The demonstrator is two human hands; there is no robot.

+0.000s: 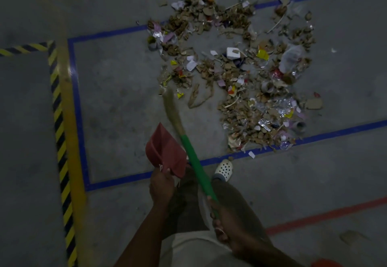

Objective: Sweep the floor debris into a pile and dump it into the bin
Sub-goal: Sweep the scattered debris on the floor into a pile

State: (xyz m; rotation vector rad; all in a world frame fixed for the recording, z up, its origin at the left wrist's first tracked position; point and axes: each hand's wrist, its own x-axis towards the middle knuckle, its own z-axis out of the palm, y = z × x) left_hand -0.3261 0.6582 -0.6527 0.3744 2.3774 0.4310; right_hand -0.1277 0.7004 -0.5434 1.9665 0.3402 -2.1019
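Observation:
A wide scatter of debris (232,68), made of brown scraps, paper bits, foil and wrappers, lies on the grey floor ahead of me, mostly inside a blue taped rectangle. My left hand (161,185) grips the handle of a red dustpan (164,151), held above the floor in front of my legs. My right hand (225,222) grips the green handle of a broom (193,160). The broom's straw bristles (170,107) reach up toward the near left edge of the debris. No bin is in view.
Blue tape lines (78,107) frame the floor area. A yellow and black hazard stripe (60,141) runs down the left side, with a yellow line beside it. A red line (326,216) crosses the lower right. My foot in a white perforated clog (223,169) stands on the near blue line.

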